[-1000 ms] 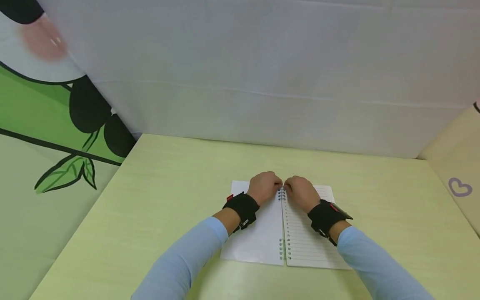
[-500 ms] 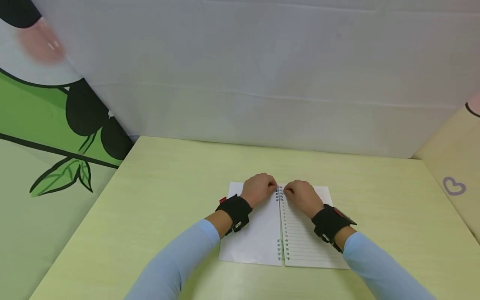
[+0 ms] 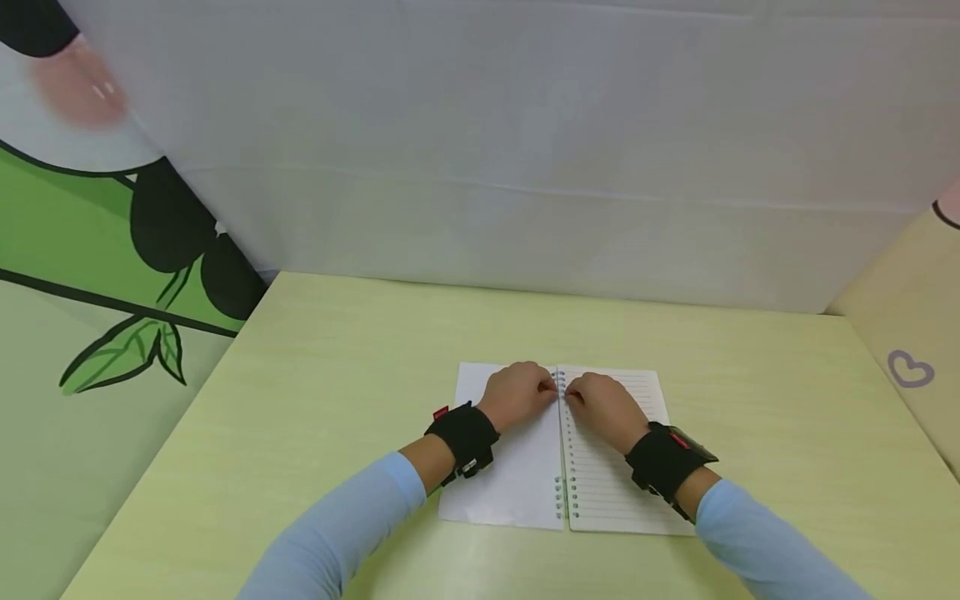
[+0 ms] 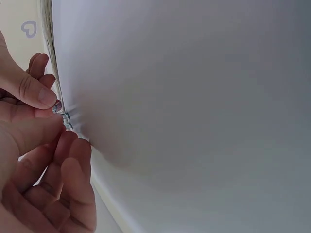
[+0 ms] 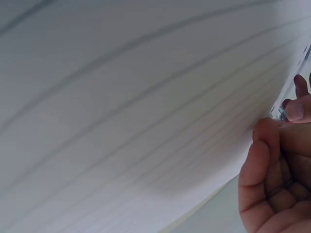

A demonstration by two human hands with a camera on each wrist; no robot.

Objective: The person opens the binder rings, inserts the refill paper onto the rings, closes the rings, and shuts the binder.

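A loose-leaf notebook lies open on the table, with a plain white sheet (image 3: 498,492) on the left and a lined page (image 3: 626,500) on the right. Small binder rings (image 3: 558,497) run along the middle, and the lower group shows between the halves. My left hand (image 3: 517,393) pinches the upper binder rings (image 4: 66,119) between thumb and index finger, its other fingers curled. Close beside it, the right hand (image 3: 606,410) pinches at the same rings from the lined side. The fingertips nearly meet and hide most of the upper rings.
The pale yellow table (image 3: 360,358) extends around the notebook on all sides. A white sheet-like wall (image 3: 525,167) stands behind it. To the left is a panel with a green and black cartoon (image 3: 172,217), and a cream panel (image 3: 900,333) stands to the right.
Both hands have slid from the notebook's top edge a little toward the person along the rings. They parted slightly, then came closer together. The notebook stays open.
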